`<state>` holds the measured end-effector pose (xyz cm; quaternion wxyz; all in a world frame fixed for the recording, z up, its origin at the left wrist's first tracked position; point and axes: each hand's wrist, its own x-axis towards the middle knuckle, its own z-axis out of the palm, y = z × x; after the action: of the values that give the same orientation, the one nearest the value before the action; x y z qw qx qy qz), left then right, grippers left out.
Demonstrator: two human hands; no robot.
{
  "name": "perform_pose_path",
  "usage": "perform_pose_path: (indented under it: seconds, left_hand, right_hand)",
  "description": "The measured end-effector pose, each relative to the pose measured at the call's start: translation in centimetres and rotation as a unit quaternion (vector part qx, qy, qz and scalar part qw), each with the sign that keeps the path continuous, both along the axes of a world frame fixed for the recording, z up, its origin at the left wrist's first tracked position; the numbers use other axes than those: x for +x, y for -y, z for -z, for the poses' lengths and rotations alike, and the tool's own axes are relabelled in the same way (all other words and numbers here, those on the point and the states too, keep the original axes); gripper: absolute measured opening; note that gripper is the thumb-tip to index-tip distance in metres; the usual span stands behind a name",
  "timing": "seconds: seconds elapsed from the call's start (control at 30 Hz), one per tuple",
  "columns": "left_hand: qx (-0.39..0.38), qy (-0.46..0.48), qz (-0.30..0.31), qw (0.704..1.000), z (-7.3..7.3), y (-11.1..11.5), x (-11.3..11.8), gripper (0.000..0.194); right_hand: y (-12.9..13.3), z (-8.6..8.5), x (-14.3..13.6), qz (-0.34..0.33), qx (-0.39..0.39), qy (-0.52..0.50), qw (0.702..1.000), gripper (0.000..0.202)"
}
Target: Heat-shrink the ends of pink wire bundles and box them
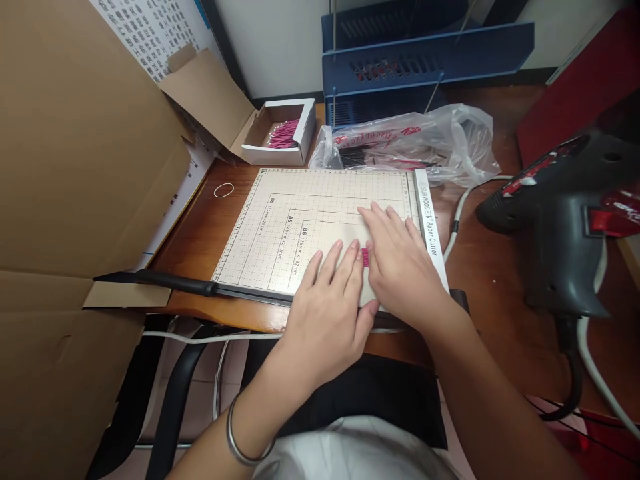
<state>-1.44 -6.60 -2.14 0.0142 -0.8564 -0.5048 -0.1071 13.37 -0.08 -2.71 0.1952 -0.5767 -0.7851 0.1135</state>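
A paper cutter (340,193) with a printed size grid lies on the brown table, its black-handled blade arm (175,281) down along the near edge. My left hand (330,310) rests on the board near that edge with fingers stretched out. To its right, my right hand (403,267) lies over the board with fingers extended, close to the white ruler edge (431,223). Between the two hands shows a small band of magenta, side-by-side thin strands (365,257). The fingers of both hands are beside it and cover its ends, so its full length is hidden.
An open white box (277,157) of thin magenta pieces stands behind the cutter, beside a clear plastic bag (410,143). A blue rack (425,57) is at the back. On the right is a dark heat gun (555,220) with a cable; cardboard (90,167) fills the left.
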Motion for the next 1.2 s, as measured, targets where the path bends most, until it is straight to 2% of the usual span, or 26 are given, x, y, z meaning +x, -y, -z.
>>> perform_pose_path:
  seconds: [0.27, 0.6, 0.8, 1.03, 1.2]
  left_hand:
    - [-0.007, -0.008, -0.008, 1.000, 0.1, 0.0, 0.9, 0.064]
    - [-0.028, 0.015, 0.025, 0.999, -0.6, -1.9, 1.3, 0.065]
    - [-0.079, 0.035, 0.065, 0.994, -1.2, -3.0, 1.4, 0.061]
    - [-0.122, 0.168, -0.007, 0.978, -2.1, -4.4, -0.9, 0.047]
    - [-0.144, 0.191, -0.026, 0.971, -2.1, -4.9, -0.8, 0.028]
  right_hand:
    - [0.0, -0.1, 0.1, -0.001, -0.025, -0.030, 0.999, 0.063]
    - [-0.1, -0.8, 0.4, 0.023, -0.034, -0.190, 0.981, 0.057]
    - [-0.1, -1.6, 0.3, 0.050, -0.047, -0.264, 0.962, 0.068]
    - [-0.3, -1.2, 0.5, 0.035, -0.027, -0.244, 0.969, 0.056]
    - [-0.2, -1.3, 0.5, 0.039, -0.044, -0.242, 0.969, 0.056]
